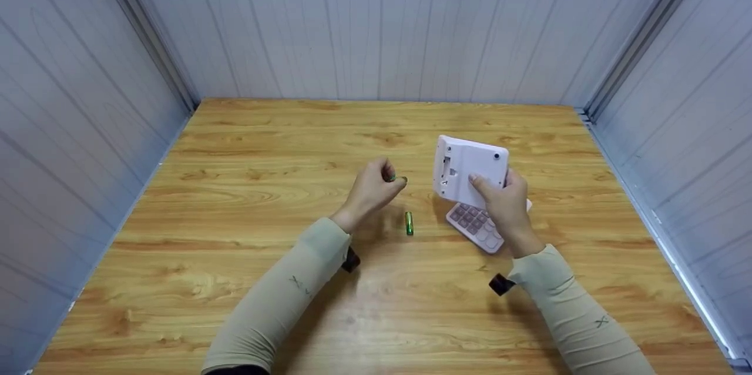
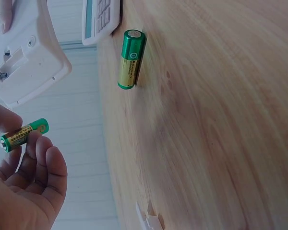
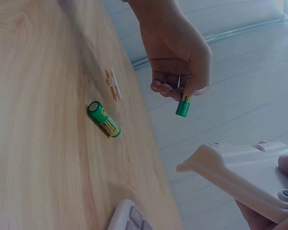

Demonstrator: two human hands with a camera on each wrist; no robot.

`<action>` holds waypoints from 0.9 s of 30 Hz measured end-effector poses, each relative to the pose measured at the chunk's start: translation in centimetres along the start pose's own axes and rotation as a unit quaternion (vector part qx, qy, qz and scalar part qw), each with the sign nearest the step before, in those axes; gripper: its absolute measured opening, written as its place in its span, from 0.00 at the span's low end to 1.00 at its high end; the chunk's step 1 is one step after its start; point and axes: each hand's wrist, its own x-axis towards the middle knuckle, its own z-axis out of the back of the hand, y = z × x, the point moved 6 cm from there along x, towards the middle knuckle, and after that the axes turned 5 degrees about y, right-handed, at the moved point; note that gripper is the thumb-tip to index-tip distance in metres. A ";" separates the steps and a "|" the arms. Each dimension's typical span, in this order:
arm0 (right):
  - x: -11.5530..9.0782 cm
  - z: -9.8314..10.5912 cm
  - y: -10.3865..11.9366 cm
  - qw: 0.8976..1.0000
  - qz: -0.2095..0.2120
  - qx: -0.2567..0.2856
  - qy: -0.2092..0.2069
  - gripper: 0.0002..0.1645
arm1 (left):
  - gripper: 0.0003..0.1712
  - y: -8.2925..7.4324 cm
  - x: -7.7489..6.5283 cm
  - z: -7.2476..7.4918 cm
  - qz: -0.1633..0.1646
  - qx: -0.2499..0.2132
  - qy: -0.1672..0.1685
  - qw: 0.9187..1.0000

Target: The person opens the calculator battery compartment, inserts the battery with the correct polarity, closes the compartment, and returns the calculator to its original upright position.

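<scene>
Pale panelled walls [image 1: 382, 28] enclose a wood-grain tabletop [image 1: 264, 146], above which the left hand [image 1: 373, 187] pinches a green-and-gold battery [image 2: 20, 136] aslant, its green end pointing out of the grip, while the right hand [image 1: 505, 198] grips a white device [image 1: 479, 157], its open battery compartment [image 1: 447, 171] showing. Another battery [image 1: 409, 223] lies between them, lengthwise near to far; the device and right hand partly hide a calculator [image 1: 469, 220].

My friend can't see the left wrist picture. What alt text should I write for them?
A left hand holds a green-and-gold battery near a pale device with an open slot. A second battery lies on a wooden table, and part of a calculator shows at the top of the picture.
</scene>
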 end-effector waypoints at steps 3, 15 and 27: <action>0.0 0.0 -0.1 1.000 -0.001 0.002 0.000 0.25 | 0.09 0.0 0.0 -0.1 -0.001 -0.015 0.004 1.000; 0.1 -0.1 -0.3 1.000 0.004 0.002 -0.001 0.25 | 0.09 -0.4 0.3 -0.6 0.012 -0.076 0.013 0.997; 0.1 -0.2 -0.2 1.000 -0.008 -0.004 -0.009 0.26 | 0.11 -1.2 0.3 -1.2 0.017 -0.099 0.014 0.995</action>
